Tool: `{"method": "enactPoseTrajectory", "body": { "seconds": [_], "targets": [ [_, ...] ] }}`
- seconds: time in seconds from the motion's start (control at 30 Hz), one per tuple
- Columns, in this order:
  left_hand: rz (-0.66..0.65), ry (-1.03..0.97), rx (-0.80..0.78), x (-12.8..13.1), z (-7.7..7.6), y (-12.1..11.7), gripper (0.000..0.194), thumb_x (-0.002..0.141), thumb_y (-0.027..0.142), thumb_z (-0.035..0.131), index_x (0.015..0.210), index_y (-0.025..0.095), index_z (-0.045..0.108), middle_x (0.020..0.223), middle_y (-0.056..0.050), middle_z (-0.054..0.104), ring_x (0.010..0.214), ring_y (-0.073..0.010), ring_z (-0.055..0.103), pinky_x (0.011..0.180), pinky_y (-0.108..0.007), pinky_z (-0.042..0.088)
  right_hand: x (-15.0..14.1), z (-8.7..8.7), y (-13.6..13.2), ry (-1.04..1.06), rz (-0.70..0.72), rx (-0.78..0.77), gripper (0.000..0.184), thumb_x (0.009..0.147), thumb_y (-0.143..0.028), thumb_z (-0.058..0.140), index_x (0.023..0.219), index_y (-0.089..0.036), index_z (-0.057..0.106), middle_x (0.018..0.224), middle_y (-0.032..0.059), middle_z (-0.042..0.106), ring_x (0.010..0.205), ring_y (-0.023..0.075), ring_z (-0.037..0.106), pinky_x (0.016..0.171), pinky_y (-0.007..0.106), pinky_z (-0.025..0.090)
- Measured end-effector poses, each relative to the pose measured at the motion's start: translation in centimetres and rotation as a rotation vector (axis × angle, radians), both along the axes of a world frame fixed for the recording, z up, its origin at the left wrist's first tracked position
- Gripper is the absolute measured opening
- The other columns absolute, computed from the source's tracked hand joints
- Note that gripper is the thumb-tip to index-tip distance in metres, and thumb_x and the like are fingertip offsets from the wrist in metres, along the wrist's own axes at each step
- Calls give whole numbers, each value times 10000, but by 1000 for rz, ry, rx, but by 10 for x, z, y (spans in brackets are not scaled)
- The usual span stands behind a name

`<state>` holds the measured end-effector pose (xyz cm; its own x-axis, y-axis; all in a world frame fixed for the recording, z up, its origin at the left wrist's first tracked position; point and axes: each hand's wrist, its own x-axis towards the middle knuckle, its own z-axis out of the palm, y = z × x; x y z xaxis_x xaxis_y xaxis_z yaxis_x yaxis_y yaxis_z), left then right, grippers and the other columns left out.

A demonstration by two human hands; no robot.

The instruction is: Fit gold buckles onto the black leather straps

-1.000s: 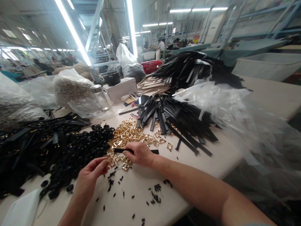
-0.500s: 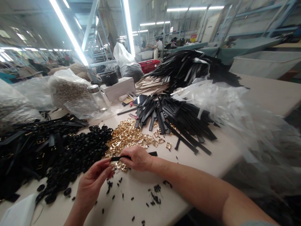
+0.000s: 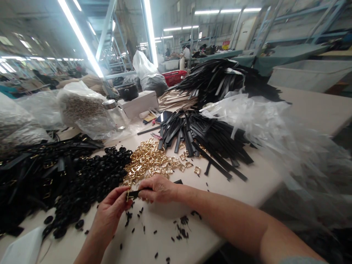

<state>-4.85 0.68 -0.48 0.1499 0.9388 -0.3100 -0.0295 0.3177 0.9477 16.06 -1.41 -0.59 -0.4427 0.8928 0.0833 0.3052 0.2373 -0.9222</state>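
My right hand grips a short black strap from above. One end of the strap points left, and the other shows behind the wrist. At the strap's left end, my left hand pinches a gold buckle between thumb and fingers. The buckle meets the strap end; whether the strap passes through it is too small to tell. Just beyond both hands lies a heap of loose gold buckles. A mound of small black loops sits to the left of it.
Black straps fan out behind the buckles, near a larger strap pile. Clear plastic sheeting covers the right side. Finished-looking buckled straps lie far left. A glass jar and white box stand behind. Black scraps dot the table.
My hands have come slightly down and toward me. A gold buckle now shows in my left fingertips at the strap's end, with the strap still in my right hand.
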Motion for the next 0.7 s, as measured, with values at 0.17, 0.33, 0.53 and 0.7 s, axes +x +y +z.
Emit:
{"method": "enactPoseTrajectory", "body": {
  "seconds": [0.17,0.33,0.53,0.7],
  "targets": [
    [21,-84,-94,9,7,-4,549,475,503,913,884,174,753,728,-43,721,615,-137,638,600,-225,539,-4,1,-1,12,-65,26,144,912,-214,563,875,-133,676,584,-50,547,522,51,498,561,157,398],
    [16,-69,-64,11,6,-5,545,486,477,913,923,194,752,777,-39,730,649,-142,645,616,-230,540,-7,1,0,-101,-129,144,131,883,-183,583,883,-129,702,639,-25,588,582,63,486,580,172,372],
    [-125,77,97,10,2,-9,422,610,386,871,966,193,752,766,-26,713,627,-117,596,605,-209,506,-7,2,-2,-130,-62,190,192,844,-135,547,925,-154,720,792,2,677,670,83,550,641,179,408],
    [-7,-87,-109,12,7,-5,459,459,347,939,846,180,756,690,11,663,524,-53,514,502,-149,454,-5,4,-3,-212,-6,186,201,857,-186,558,990,-174,708,824,6,676,701,99,548,645,188,396]
  ]
}}
